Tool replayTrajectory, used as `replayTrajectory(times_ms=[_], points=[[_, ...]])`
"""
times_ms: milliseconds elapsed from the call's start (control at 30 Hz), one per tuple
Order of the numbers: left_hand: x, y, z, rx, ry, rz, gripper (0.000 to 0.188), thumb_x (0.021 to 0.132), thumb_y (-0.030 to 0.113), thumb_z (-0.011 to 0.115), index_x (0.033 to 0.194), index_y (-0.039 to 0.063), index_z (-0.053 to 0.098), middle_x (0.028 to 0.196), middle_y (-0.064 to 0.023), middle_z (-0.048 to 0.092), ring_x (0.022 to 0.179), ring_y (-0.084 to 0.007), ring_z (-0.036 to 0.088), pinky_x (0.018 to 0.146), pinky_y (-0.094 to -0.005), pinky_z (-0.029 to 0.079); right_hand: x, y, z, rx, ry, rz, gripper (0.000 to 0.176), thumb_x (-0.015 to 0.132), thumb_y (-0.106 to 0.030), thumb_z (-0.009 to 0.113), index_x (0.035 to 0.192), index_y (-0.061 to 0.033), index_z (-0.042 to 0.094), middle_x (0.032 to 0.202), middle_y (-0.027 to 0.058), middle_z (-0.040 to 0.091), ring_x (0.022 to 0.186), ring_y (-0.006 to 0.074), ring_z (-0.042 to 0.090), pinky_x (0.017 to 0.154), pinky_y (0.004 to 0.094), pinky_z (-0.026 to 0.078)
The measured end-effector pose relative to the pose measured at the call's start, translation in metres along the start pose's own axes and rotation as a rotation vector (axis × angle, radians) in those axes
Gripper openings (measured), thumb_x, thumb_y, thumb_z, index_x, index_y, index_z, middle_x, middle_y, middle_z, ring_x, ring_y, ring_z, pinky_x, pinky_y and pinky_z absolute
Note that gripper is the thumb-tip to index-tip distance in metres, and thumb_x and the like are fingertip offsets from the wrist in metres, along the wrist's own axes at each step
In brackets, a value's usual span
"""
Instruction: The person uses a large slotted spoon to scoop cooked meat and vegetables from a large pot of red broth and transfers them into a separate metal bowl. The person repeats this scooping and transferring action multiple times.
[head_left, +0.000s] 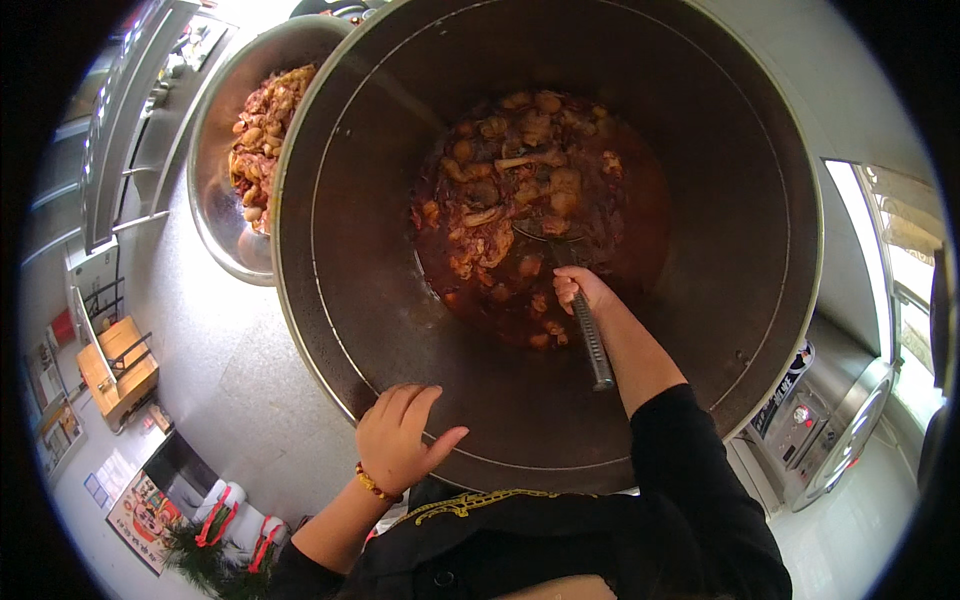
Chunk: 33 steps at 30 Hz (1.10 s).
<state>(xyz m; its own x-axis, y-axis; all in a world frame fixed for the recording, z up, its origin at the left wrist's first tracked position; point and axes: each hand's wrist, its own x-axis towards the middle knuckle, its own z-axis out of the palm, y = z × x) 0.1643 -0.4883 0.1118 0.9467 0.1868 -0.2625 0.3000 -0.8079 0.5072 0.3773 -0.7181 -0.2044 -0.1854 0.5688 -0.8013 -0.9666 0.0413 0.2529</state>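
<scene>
A very large metal pot (390, 300) opens right before me, with meat pieces and bones in dark red broth (637, 217) at its bottom. My right hand (581, 289) reaches down inside, closed around the dark, perforated-looking handle of a metal ladle or skimmer (592, 341). The tool's head lies among the meat, partly hidden. My left hand (401, 435) rests at the pot's near left rim, fingers over the edge and thumb apart, holding no tool. A beaded bracelet circles that wrist.
A wide steel bowl (214, 202) with cooked meat pieces stands against the pot's left side. Farther left is a wooden table or chair (124, 367). A metal appliance (799, 427) with a round lid stands at the right. White cylinders with red ribbons (244, 529) are at lower left.
</scene>
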Motion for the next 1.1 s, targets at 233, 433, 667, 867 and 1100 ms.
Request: replayTrajectory(times_ms=[233,433,667,867,1100], points=[[0.065,0.036,0.086,-1.189,-0.636,-0.738,0.047,0.093,0.036,0.058,0.126,0.004,0.046,0.108,-0.004,0.054,0.103,-0.0125,0.052,0.091,-0.0305,0.044,0.003,0.032,-0.006,0.11,-0.096,-0.041,0.033,0.091,-0.019,0.054,0.061,-0.0145,0.041,0.052,-0.0023,0.045,0.041,0.007,0.04,0.039,0.0223,0.037],[0.137,0.047,0.185,-1.793,-0.507,-1.551,0.023,0.089,0.03,0.064,0.088,0.011,0.051,0.069,-0.0004,0.052,0.053,-0.0104,0.048,0.046,-0.0219,0.044,0.018,0.021,0.042,0.024,0.057,-0.138,0.02,0.093,-0.016,0.057,0.078,-0.0079,0.048,0.057,0.0014,0.05,0.049,0.0125,0.046,0.047,0.0274,0.043],[0.125,0.031,0.182,-1.88,-0.569,-1.316,0.019,0.092,0.017,0.06,0.083,0.014,0.043,0.063,0.0051,0.045,0.049,-0.0031,0.041,0.041,-0.0173,0.038,0.028,0.005,0.059,0.024,0.286,-0.171,0.022,0.087,-0.014,0.064,0.074,-0.0058,0.049,0.056,0.0024,0.046,0.043,0.0129,0.042,0.041,0.0282,0.041],[0.091,0.047,0.181,-1.83,-0.531,-1.242,0.025,0.088,0.011,0.062,0.091,0.015,0.038,0.067,0.003,0.044,0.053,-0.0048,0.042,0.043,-0.0197,0.036,0.025,0.036,0.033,-0.019,0.217,-0.232,0.018,0.085,-0.007,0.06,0.073,-0.0079,0.046,0.057,0.0016,0.045,0.044,0.011,0.042,0.042,0.0281,0.039],[0.068,0.064,0.179,-1.81,-0.516,-1.176,0.028,0.085,0.006,0.06,0.097,0.013,0.035,0.071,0.0001,0.045,0.055,-0.0071,0.043,0.045,-0.0226,0.038,0.0,0.053,0.034,-0.04,0.166,-0.264,0.021,0.085,-0.008,0.06,0.073,-0.0122,0.043,0.057,-0.0027,0.044,0.045,0.0074,0.041,0.042,0.0233,0.038]])
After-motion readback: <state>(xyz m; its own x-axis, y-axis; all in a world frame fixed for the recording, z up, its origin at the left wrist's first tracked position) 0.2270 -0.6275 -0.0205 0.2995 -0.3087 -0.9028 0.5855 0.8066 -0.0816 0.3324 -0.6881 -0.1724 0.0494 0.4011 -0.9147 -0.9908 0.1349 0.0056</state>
